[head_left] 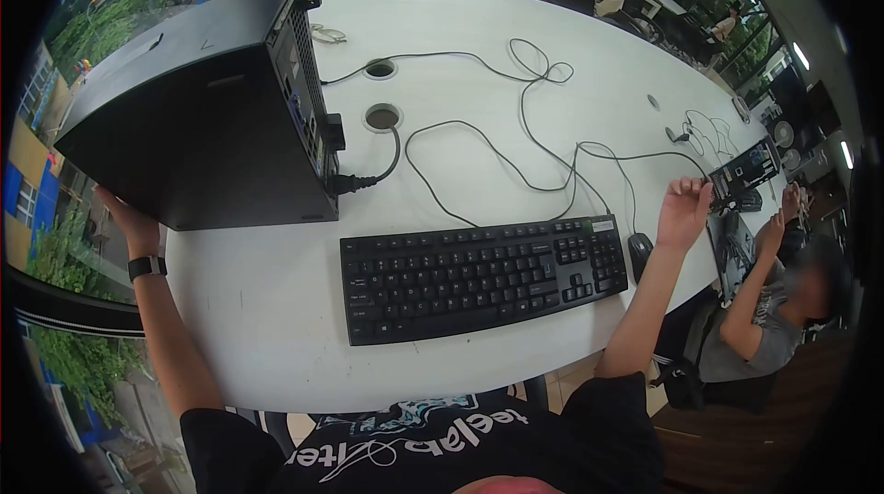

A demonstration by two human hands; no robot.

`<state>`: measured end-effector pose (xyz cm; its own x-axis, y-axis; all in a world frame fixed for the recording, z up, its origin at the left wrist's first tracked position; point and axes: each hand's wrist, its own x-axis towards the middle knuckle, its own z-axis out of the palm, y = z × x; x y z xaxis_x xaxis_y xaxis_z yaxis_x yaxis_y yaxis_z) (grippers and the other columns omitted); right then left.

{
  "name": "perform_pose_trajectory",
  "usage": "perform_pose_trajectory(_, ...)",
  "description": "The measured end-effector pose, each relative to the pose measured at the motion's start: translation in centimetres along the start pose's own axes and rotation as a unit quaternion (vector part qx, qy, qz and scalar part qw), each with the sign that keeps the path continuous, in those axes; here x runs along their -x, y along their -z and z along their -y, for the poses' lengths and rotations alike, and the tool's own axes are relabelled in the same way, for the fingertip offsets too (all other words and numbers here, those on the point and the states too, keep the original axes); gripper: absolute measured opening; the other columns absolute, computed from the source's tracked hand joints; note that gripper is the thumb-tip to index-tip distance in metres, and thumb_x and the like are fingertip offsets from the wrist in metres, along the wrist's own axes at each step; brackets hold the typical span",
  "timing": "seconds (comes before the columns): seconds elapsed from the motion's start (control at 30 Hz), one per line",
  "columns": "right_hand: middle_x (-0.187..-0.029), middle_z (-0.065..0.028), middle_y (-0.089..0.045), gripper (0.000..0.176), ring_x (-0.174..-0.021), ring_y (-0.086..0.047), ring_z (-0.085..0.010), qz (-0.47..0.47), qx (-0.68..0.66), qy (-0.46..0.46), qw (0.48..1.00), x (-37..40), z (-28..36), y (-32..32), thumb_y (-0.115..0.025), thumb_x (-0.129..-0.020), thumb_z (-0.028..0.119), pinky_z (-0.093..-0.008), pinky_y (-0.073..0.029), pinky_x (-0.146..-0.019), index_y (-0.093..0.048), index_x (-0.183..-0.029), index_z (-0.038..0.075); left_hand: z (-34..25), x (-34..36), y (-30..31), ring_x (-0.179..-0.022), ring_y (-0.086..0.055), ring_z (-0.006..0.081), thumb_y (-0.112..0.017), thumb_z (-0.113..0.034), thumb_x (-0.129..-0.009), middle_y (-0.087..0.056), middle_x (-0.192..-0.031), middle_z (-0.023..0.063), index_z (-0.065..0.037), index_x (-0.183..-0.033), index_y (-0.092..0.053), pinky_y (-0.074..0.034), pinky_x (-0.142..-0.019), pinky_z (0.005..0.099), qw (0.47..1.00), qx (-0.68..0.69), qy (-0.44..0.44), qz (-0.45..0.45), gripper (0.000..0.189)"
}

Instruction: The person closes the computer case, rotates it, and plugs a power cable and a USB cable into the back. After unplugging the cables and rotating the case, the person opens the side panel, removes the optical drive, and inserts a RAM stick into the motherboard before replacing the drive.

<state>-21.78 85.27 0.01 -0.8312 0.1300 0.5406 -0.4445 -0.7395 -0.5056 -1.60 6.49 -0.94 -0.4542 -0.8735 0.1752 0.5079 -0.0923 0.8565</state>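
Against left hand (129, 218), computer (193, 116); "teelab" shirt (479, 443)

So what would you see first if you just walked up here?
The big black desktop computer case stands out first, on the left of the white table, with the left hand against its near corner. Next comes the black keyboard in the middle, with tangled cables snaking behind it. The right hand is raised just beside the mouse.
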Motion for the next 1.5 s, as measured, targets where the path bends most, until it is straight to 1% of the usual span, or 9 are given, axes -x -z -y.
perform_pose_trajectory(0.23,-0.100,-0.0051,-0.057,0.018,-0.105,-0.053,-0.0224,-0.053,-0.235,-0.008,0.970,-2.7,0.1,-9.8,-0.066,-0.097,0.019,-0.0407,-0.043,-0.090,-0.064,-0.110,0.008,0.8,-1.0,1.3,-0.144,-0.037,0.0262,-0.031,-0.069,-0.101,-0.037,-0.159,0.0052,-0.013,-0.157,-0.031,-0.027,-0.121,0.0417,0.999,0.037,0.029,0.019,0.079)
perform_pose_trajectory(0.33,-0.089,-0.0013,-0.056,0.021,-0.088,-0.051,-0.0136,0.177,-0.062,-0.063,0.980,-4.4,-1.9,-19.9,-0.059,-0.102,0.028,-0.0298,-0.040,-0.082,-0.065,-0.107,0.008,1.6,-1.8,2.3,-0.144,-0.038,0.0266,-0.032,-0.070,-0.101,-0.039,-0.158,0.0063,-0.011,-0.157,-0.032,-0.027,-0.120,0.0412,0.999,0.007,-0.010,0.032,0.081)
perform_pose_trajectory(0.37,-0.085,0.0002,-0.055,0.024,-0.082,-0.050,-0.0103,0.293,0.004,-0.115,0.949,-4.6,-3.0,-22.0,-0.055,-0.104,0.030,-0.0257,-0.039,-0.079,-0.065,-0.106,0.008,1.3,-1.6,1.9,-0.144,-0.038,0.0265,-0.032,-0.070,-0.100,-0.039,-0.158,0.0065,-0.011,-0.156,-0.032,-0.027,-0.120,0.0411,0.999,-0.003,-0.025,0.038,0.082)
perform_pose_trajectory(0.43,-0.083,0.0017,-0.057,0.031,-0.072,-0.043,-0.0054,0.290,0.338,-0.044,0.894,-2.5,-7.4,-26.2,-0.047,-0.106,0.031,-0.0207,-0.034,-0.071,-0.065,-0.108,0.007,0.3,-0.6,0.8,-0.143,-0.039,0.0261,-0.033,-0.071,-0.100,-0.040,-0.157,0.0064,-0.011,-0.156,-0.033,-0.028,-0.120,0.0407,0.999,0.015,0.000,0.037,0.083)
perform_pose_trajectory(0.53,-0.081,-0.0040,-0.060,0.034,-0.074,-0.056,-0.0179,0.494,0.455,-0.132,0.729,1.9,-15.8,-31.1,-0.041,-0.105,0.022,-0.0325,-0.044,-0.069,-0.059,-0.123,-0.001,0.7,-0.8,1.1,-0.142,-0.039,0.0257,-0.034,-0.070,-0.100,-0.040,-0.157,0.0060,-0.012,-0.156,-0.034,-0.028,-0.120,0.0408,0.999,0.028,0.006,0.039,0.081)
perform_pose_trajectory(0.57,-0.087,-0.0171,-0.067,0.033,-0.083,-0.064,-0.0379,0.516,0.538,-0.149,0.650,2.8,-18.3,-31.8,-0.043,-0.106,0.025,-0.0458,-0.047,-0.074,-0.057,-0.115,-0.003,0.9,-0.9,1.3,-0.142,-0.039,0.0257,-0.034,-0.070,-0.100,-0.040,-0.157,0.0060,-0.012,-0.156,-0.034,-0.028,-0.120,0.0408,0.999,0.027,-0.002,0.041,0.081)
perform_pose_trajectory(0.63,-0.085,-0.0254,-0.064,0.029,-0.083,-0.062,-0.0462,0.537,0.569,-0.132,0.609,3.9,-21.0,-32.8,-0.048,-0.105,0.026,-0.0491,-0.046,-0.073,-0.056,-0.106,-0.001,0.8,-0.8,1.2,-0.142,-0.039,0.0257,-0.034,-0.070,-0.100,-0.040,-0.157,0.0054,-0.012,-0.156,-0.034,-0.028,-0.120,0.0411,0.998,0.018,-0.023,0.051,0.080)
perform_pose_trajectory(0.93,-0.057,-0.0148,-0.059,0.028,-0.054,-0.059,-0.0363,0.591,0.521,-0.004,0.616,3.8,-23.8,-31.7,-0.057,-0.099,0.024,-0.0480,-0.045,-0.056,-0.060,-0.083,0.001,0.3,0.0,0.4,-0.141,-0.041,0.0249,-0.032,-0.068,-0.101,-0.041,-0.156,0.0030,-0.016,-0.156,-0.033,-0.031,-0.119,0.0416,1.000,0.029,0.000,0.013,0.076)
perform_pose_trajectory(1.5,-0.051,-0.0117,-0.054,0.029,-0.049,-0.056,-0.0336,0.650,0.532,0.045,0.541,4.1,-23.6,-32.1,-0.059,-0.096,0.023,-0.0420,-0.043,-0.052,-0.061,-0.074,0.003,0.3,0.1,0.2,-0.141,-0.040,0.0257,-0.031,-0.069,-0.101,-0.040,-0.155,0.0044,-0.016,-0.156,-0.032,-0.031,-0.119,0.0439,0.999,0.023,-0.026,0.034,0.076)
